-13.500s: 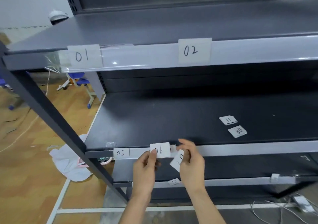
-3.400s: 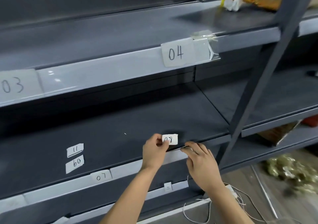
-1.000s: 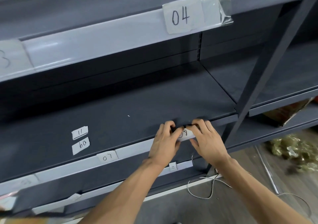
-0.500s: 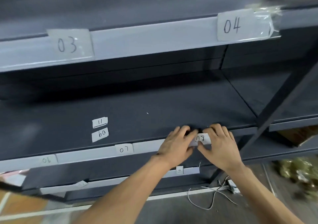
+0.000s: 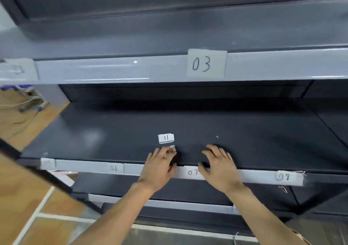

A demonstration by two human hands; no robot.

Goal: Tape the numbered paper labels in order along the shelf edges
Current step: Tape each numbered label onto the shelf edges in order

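The dark shelf (image 5: 244,131) carries two loose labels — 11 (image 5: 166,138) and, just nearer, 09 (image 5: 171,148) — while its front edge bears 06 (image 5: 113,168), 07 (image 5: 192,172), 08 (image 5: 283,177).

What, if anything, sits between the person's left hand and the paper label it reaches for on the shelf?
Nothing visible does. The left hand touches the 09 label, which lies on the shelf board. The 11 label lies just behind it, out of the way.

We see a wooden floor (image 5: 17,197) at the left, with pale cords (image 5: 22,101) and blurred blue pieces (image 5: 11,87) toward its far edge. A white strip (image 5: 35,214) crosses its near part.
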